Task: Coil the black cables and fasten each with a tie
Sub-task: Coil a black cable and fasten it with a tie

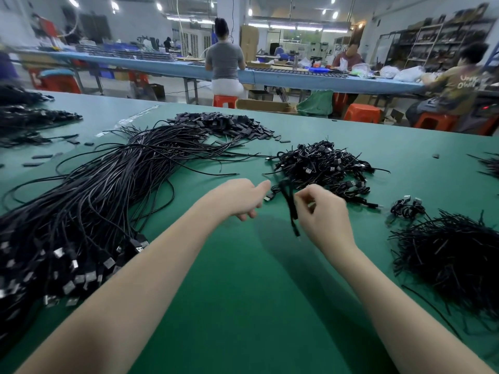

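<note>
Above the green table my right hand pinches a folded black cable bundle between thumb and fingertips; the bundle hangs blurred, one end pointing down. Just left of the bundle is my left hand, thumb stretched towards it and fingers loosely curled, with nothing visible in its grip. A big sheaf of loose black USB cables lies on the left. Beyond my hands sits a heap of coiled cables. A pile of thin black ties lies at the right.
A mound of small flat black pieces lies at the back of the table. A couple of coiled cables sit apart at the right. More black cables lie far left. People sit on stools at a long blue bench behind.
</note>
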Available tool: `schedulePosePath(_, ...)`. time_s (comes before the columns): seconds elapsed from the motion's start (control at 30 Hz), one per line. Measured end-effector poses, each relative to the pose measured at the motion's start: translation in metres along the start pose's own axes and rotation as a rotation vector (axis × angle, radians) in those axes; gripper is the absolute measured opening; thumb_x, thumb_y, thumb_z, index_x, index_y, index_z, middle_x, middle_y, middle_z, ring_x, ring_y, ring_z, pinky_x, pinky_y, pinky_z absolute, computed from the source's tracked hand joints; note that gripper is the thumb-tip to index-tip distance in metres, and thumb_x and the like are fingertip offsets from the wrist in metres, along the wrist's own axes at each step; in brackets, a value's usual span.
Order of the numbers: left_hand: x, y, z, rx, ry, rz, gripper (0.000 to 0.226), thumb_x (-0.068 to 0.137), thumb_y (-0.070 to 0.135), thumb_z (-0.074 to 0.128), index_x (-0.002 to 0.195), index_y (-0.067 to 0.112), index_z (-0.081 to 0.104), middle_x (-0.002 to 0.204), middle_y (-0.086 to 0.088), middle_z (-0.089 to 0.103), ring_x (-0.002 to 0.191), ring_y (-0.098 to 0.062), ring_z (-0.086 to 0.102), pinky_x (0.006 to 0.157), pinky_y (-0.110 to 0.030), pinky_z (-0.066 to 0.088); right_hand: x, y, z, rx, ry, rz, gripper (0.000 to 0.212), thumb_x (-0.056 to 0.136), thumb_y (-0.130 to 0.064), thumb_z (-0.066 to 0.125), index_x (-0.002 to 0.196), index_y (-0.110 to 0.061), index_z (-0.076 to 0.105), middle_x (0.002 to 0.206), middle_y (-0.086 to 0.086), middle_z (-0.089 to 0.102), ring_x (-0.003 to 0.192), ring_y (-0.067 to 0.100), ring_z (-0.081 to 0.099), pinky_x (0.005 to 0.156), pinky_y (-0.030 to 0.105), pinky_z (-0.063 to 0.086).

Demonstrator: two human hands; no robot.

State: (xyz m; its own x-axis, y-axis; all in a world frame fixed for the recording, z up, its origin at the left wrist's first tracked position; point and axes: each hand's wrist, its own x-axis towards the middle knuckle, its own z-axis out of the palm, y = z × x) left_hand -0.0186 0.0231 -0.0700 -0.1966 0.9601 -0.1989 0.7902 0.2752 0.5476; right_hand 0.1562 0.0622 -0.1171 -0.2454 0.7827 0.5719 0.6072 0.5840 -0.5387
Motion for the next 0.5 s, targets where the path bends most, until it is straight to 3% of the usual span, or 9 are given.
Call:
schedulePosePath(0.1, -0.001, -0.015, -0.029, 0.270, 0.194, 0.000, 0.055, 0.095, 0.055, 0.032, 0.079, 0.016, 0.067, 0.071, 0.002, 0.070, 0.070, -0.017, 0.066, 0.083, -0.034, 0.053, 0.036, 0.007, -0.014, 0.021, 0.161, 0.171, 0.012, 0.092, -0.018, 0.056, 0.095, -0.013, 0.067, 0.078, -0.001, 0.067, 0.064, 0.010, 0.061, 0.056, 0.018, 0.045)
schedulePosePath(0.17, -0.001, -0.031, -0.048, 0.410, 0.283, -0.071, 0.052, 0.093, 0.057, 0.035, 0.078, 0.015, 0.062, 0.081, -0.001, 0.068, 0.077, -0.020, 0.062, 0.083, -0.036, 0.052, 0.071, 0.016, -0.024, 0.286, 0.182, 0.409, 0.025, 0.096, -0.012, 0.049, 0.118, -0.008, 0.061, 0.093, 0.007, 0.068, 0.069, 0.008, 0.065, 0.053, 0.010, 0.044)
schedulePosePath(0.23, -0.002, -0.054, -0.067, 0.537, 0.335, -0.181, 0.045, 0.093, 0.055, 0.038, 0.092, 0.017, 0.061, 0.101, -0.005, 0.065, 0.093, -0.026, 0.061, 0.081, -0.038, 0.048, 0.093, 0.017, -0.029, 0.730, 0.086, 0.696, 0.043, 0.098, -0.008, 0.044, 0.141, -0.005, 0.038, 0.119, 0.018, 0.059, 0.101, 0.022, 0.065, 0.071, 0.021, 0.055)
schedulePosePath(0.27, -0.003, -0.067, -0.076, 0.593, 0.354, -0.239, 0.040, 0.094, 0.053, 0.041, 0.097, 0.018, 0.060, 0.109, -0.007, 0.063, 0.099, -0.028, 0.059, 0.081, -0.040, 0.046, 0.094, 0.016, -0.027, 0.767, 0.006, 0.787, 0.055, 0.098, -0.010, 0.045, 0.149, -0.011, 0.024, 0.126, 0.017, 0.052, 0.118, 0.028, 0.056, 0.086, 0.032, 0.055)
schedulePosePath(0.33, -0.006, -0.096, -0.093, 0.690, 0.378, -0.368, 0.032, 0.095, 0.044, 0.046, 0.102, 0.016, 0.059, 0.118, -0.010, 0.060, 0.102, -0.029, 0.057, 0.083, -0.041, 0.046, 0.075, 0.015, -0.013, 0.500, -0.156, 0.744, 0.075, 0.096, -0.023, 0.049, 0.153, -0.024, -0.001, 0.149, 0.016, 0.030, 0.138, 0.034, 0.033, 0.110, 0.049, 0.034)
schedulePosePath(0.37, -0.008, -0.111, -0.100, 0.727, 0.373, -0.441, 0.030, 0.094, 0.039, 0.050, 0.107, 0.013, 0.060, 0.121, -0.011, 0.058, 0.105, -0.030, 0.057, 0.083, -0.040, 0.046, 0.057, 0.015, -0.004, 0.358, -0.205, 0.648, 0.079, 0.095, -0.027, 0.051, 0.153, -0.022, -0.003, 0.157, 0.015, 0.016, 0.143, 0.033, 0.023, 0.116, 0.048, 0.023)
schedulePosePath(0.43, -0.012, -0.134, -0.108, 0.775, 0.328, -0.551, 0.033, 0.092, 0.033, 0.057, 0.117, 0.013, 0.061, 0.124, -0.010, 0.057, 0.111, -0.030, 0.057, 0.082, -0.038, 0.045, 0.016, 0.015, 0.018, 0.139, -0.279, 0.430, 0.074, 0.094, -0.026, 0.054, 0.153, -0.011, 0.012, 0.159, 0.013, 0.015, 0.145, 0.025, 0.017, 0.117, 0.037, 0.016)
schedulePosePath(0.5, -0.015, -0.146, -0.112, 0.768, 0.315, -0.564, 0.041, 0.089, 0.037, 0.065, 0.119, 0.010, 0.061, 0.125, -0.011, 0.058, 0.114, -0.031, 0.057, 0.083, -0.038, 0.047, -0.014, 0.017, 0.033, -0.067, -0.305, 0.232, 0.060, 0.094, -0.026, 0.053, 0.148, -0.011, 0.031, 0.154, 0.010, 0.029, 0.142, 0.022, 0.026, 0.112, 0.033, 0.027)
